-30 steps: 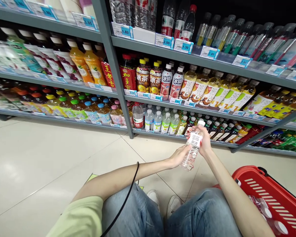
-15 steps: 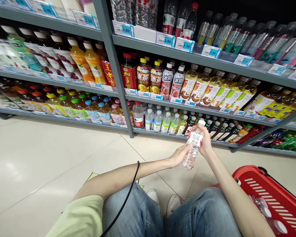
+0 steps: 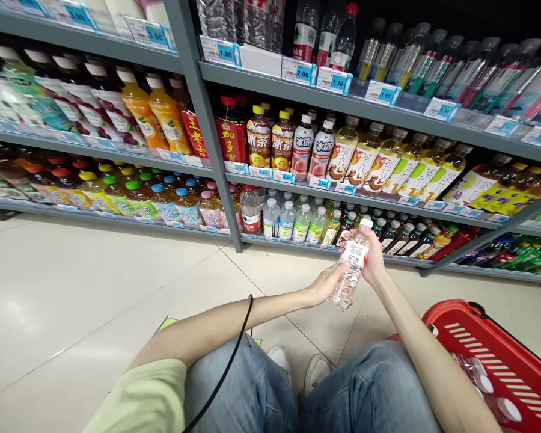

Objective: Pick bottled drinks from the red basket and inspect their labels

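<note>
A clear plastic water bottle (image 3: 352, 255) with a white cap and a white label bearing printed codes is held tilted in front of me, above the floor. My right hand (image 3: 373, 257) wraps round its upper part from the right, near the cap. Lower down, my left hand (image 3: 327, 284) grips the bottle from the left, with the thumb lying on its front. Fingers behind the bottle are partly hidden. Beyond my hands, the bottom shelf holds small bottles with pale caps (image 3: 286, 221) and dark bottles with white caps (image 3: 401, 238).
A red shopping basket (image 3: 460, 313) with several white-capped bottles stands at my right. Shelves of drinks span the far side, split by a grey upright (image 3: 207, 120). A black cable (image 3: 232, 367) hangs across my left arm. Tiled floor (image 3: 94, 288) lies between me and the shelves.
The view has shifted very slightly, so the shelves sit a little further left. Both hands keep their hold on the bottle, its pose nearly the same.
</note>
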Demonstrator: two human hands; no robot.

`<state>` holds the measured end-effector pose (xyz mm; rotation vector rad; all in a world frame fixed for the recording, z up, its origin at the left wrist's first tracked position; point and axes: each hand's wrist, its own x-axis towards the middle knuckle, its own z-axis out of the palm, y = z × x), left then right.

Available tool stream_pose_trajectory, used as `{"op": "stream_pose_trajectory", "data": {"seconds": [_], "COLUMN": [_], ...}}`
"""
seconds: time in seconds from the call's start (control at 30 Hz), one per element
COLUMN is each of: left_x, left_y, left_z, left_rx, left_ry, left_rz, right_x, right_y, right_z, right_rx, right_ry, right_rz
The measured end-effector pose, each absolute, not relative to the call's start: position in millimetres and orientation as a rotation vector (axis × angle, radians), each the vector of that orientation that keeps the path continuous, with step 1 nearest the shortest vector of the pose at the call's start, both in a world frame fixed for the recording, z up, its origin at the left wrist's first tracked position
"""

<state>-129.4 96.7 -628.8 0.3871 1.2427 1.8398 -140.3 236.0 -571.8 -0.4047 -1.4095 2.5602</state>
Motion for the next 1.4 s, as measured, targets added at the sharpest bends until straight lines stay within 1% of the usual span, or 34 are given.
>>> {"op": "stream_pose_trajectory", "data": {"seconds": [0.23,0.4,0.5,0.57,0.63,0.7,0.8,0.9,0.97,1.1,1.27,1.33,1.4], "left_x": [-130,-130,-129,-131,-135,-140,-143,-139,-134,-128,-127,-128,-128], "left_y": [96,87,84,84,84,82,78,78,80,88,92,91,88], "left_z": [-629,-628,-626,-624,-620,-614,-606,-605,-610,-626,-634,-634,-634], "left_rx": [0.413,0.411,0.416,0.446,0.509,0.577,0.605,0.585,0.567,0.507,0.474,0.471,0.483], "left_ry": [1.386,1.638,1.761,1.797,1.677,1.449,1.049,0.877,0.951,1.169,1.277,1.508,1.842], "left_rz": [1.809,1.814,1.786,1.780,1.805,1.791,1.629,1.591,1.673,1.804,1.760,1.744,1.680], "right_x": [-139,-141,-144,-145,-142,-138,-131,-129,-130,-137,-143,-143,-143], "right_y": [236,237,239,242,245,248,246,242,240,244,251,250,246], "right_z": [-568,-569,-573,-572,-569,-565,-558,-552,-551,-558,-572,-573,-573], "right_rx": [-0.406,-0.547,-0.639,-0.604,-0.484,-0.323,-0.124,-0.054,-0.142,-0.486,-0.626,-0.639,-0.678], "right_ry": [-1.444,-1.557,-1.503,-1.443,-1.384,-1.316,-1.222,-1.308,-1.477,-1.682,-1.648,-1.673,-1.743], "right_rz": [2.552,2.380,2.368,2.392,2.461,2.567,2.684,2.695,2.610,2.361,2.324,2.269,2.161]}}
